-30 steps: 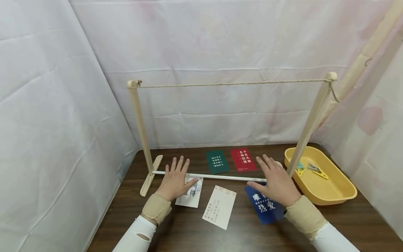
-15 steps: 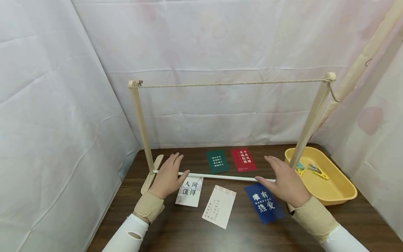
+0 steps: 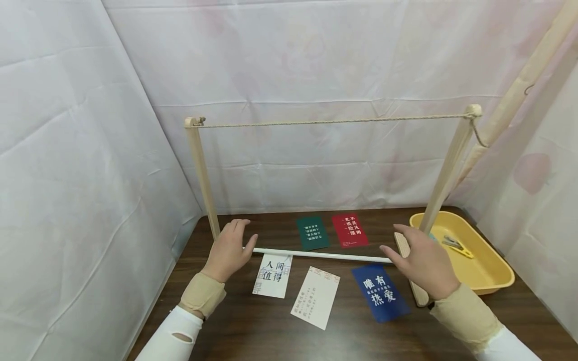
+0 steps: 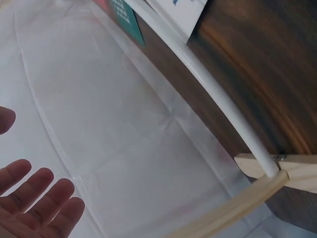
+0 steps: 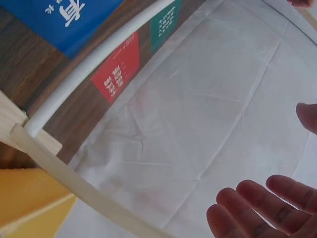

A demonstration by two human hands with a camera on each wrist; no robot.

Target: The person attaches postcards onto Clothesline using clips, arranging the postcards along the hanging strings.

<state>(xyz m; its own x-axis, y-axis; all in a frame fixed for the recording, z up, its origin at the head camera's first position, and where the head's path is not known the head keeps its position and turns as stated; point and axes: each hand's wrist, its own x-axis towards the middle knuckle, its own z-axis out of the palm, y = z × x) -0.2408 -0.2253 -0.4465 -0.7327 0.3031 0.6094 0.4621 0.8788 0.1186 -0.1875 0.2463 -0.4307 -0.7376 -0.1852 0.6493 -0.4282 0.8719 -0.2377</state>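
My left hand (image 3: 228, 250) hovers near the left post of a wooden frame (image 3: 201, 175), thumb apart from the relaxed fingers, holding nothing. By the right post my right hand (image 3: 424, 260) is likewise empty, its fingers loosely extended. Between the posts run a twine line (image 3: 334, 121) at the top and a white rod (image 3: 316, 254) low down. In front of the rod lie a white card (image 3: 273, 281), a cream card (image 3: 315, 298) and a blue card (image 3: 380, 293). Behind it are a green card (image 3: 312, 233) and a red card (image 3: 350, 230).
At the right stands a yellow tray (image 3: 489, 273) holding clips (image 3: 458, 245), partly hidden by the right post. White cloth (image 3: 289, 60) hangs behind and at both sides of the dark wooden table (image 3: 253, 331).
Both hands have moved apart, the left one leftward and the right one rightward. The white card and the blue card, partly covered before, now show whole. The cards stay in place.
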